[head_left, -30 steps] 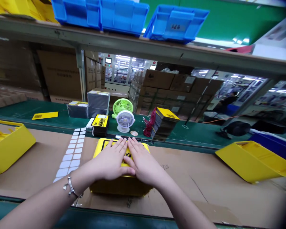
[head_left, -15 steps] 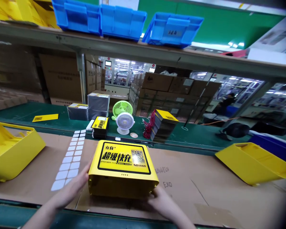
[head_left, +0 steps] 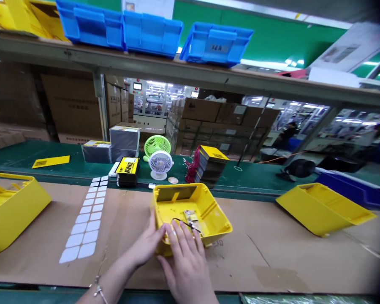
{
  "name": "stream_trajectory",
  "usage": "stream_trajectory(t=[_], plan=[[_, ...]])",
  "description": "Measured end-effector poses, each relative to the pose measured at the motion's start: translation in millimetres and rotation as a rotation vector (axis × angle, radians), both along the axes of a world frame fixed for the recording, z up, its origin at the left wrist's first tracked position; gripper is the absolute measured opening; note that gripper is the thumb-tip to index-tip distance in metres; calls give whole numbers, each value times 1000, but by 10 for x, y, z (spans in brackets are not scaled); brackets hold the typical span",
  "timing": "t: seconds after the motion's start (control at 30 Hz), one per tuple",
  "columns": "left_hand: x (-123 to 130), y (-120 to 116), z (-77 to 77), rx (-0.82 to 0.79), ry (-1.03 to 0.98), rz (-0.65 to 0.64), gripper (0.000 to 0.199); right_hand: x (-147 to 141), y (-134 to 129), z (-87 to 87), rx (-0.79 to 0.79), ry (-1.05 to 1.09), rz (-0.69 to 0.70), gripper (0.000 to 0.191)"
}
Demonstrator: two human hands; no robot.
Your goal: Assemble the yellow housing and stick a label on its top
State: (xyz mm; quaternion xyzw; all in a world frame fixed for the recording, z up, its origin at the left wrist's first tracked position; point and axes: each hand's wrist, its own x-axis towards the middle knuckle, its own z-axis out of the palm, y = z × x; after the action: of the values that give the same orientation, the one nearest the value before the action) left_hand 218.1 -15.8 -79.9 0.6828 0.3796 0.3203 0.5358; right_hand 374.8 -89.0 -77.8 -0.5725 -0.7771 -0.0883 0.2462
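Yellow plastic case (head_left: 205, 219) sits hollow side up on a cardboard sheet (head_left: 256, 261), just ahead of both hands. I see the left hand (head_left: 145, 244) with its fingers (head_left: 152, 228) against the case's outer left wall. The right hand (head_left: 185, 264) is close beside it, with its fingers (head_left: 185, 240) over the near rim, by a small circuit board (head_left: 191, 217) and thin black wire (head_left: 181, 221) inside. I can't tell from here whether either hand grips. Left of the hands run rows of white labels (head_left: 87, 223). Farther left and right lie two more yellow cases (head_left: 12, 207) (head_left: 323, 209). Ahead, a white fan (head_left: 160, 164) stands on the green bench (head_left: 256, 179).
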Motion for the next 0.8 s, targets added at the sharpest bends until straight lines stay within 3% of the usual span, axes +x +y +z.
stream_trajectory(t=[0.07,0.13,0.27,0.4,0.57,0.8], plan=[[153,-10,-145,22,38,-109,59,110,51,-182,25,-21,-101,59],[193,-31,-292,66,84,-167,57,429,130,-287,83,-37,-204,58],[92,-2,-539,211,298,-63,54,1402,262,-270,205,-143,-432,54],[53,54,-662,250,335,-58,43,2424,317,-254,276,-190,-649,51],[89,52,-733,312,374,-91,35,3401,312,-345,288,-154,-672,48],[99,137,-909,444,467,-133,36,4007,355,-390,270,-163,-698,44]])
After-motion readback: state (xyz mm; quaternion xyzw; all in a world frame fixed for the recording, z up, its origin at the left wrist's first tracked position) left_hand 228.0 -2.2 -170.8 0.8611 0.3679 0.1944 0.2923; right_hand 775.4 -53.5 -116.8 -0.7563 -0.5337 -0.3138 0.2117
